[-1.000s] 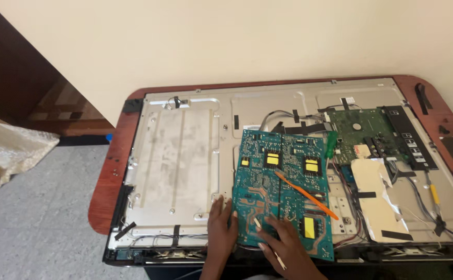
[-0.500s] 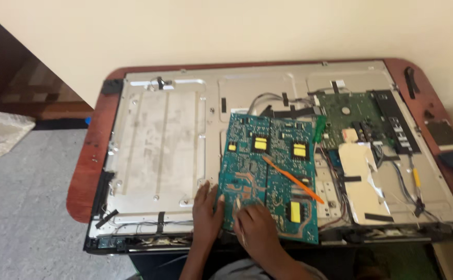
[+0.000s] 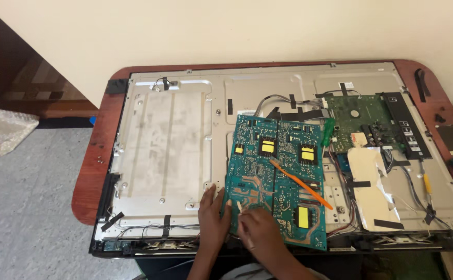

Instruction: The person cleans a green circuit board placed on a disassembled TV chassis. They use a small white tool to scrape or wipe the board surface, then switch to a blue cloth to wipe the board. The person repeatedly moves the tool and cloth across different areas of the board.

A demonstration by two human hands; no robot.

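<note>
both hands (image 3: 236, 223) apparently grip the teal circuit board's (image 3: 278, 176) near edge.

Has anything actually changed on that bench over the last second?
Hardly. The camera view shifted, not the work. The left hand and right hand stay on the near edge of the teal circuit board. The orange tool still lies across it; the green board is unmoved.

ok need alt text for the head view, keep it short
Two hands, left hand and right hand, rest on the near edge of a teal circuit board lying on the metal back of an opened flat-screen panel. An orange stick lies across the board; a green board sits further right.
</note>
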